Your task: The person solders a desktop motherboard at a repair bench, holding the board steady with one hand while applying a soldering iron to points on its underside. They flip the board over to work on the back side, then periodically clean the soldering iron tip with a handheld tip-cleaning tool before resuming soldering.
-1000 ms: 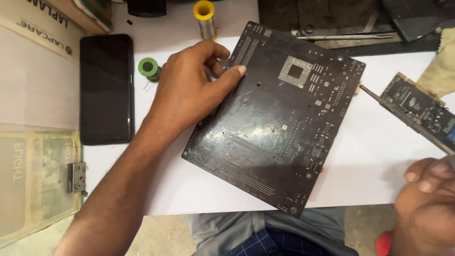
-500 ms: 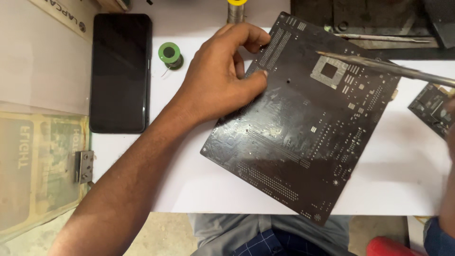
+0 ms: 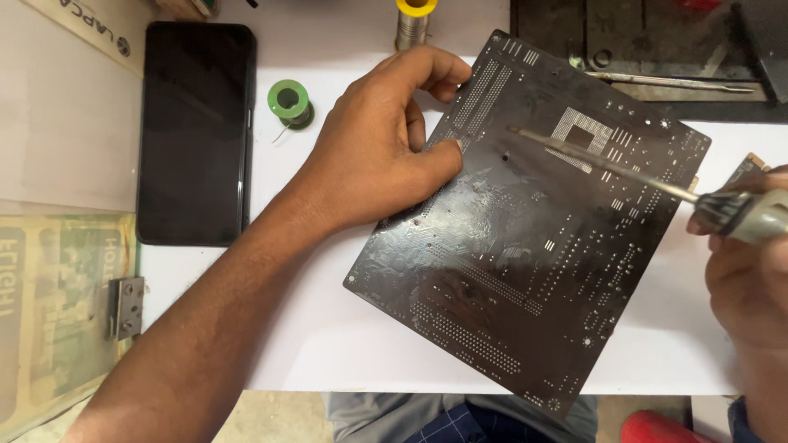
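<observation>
Dark brown and dotted with solder joints, the board (image 3: 533,254) lay solder-side up on the white worktop (image 3: 328,344), turned at an angle so that its long axis ran from the near edge up toward the far right corner. Left hand (image 3: 382,156) rested on the board's upper left corner — fingers curled over the far edge, thumb pressed flat on the top face, clamping it in place. Right hand (image 3: 751,271) entered at the right margin, closed around the grey handle of an iron (image 3: 624,168); its thin shaft crossed above the board from right to left, and the tip stood just short of the square pad field (image 3: 584,135) near the far edge. Whether the tip touched the surface could not be told. The two hands were well apart, the board between them; the left was the nearer to the tip.

Left of the board lay a black phone (image 3: 195,131), screen dark, and beside it a green spool (image 3: 290,101). A yellow-capped reel (image 3: 413,23) stood at the far edge. No container appeared in view — only a small metal hinge (image 3: 125,308) on the yellowish panel at lower left.
</observation>
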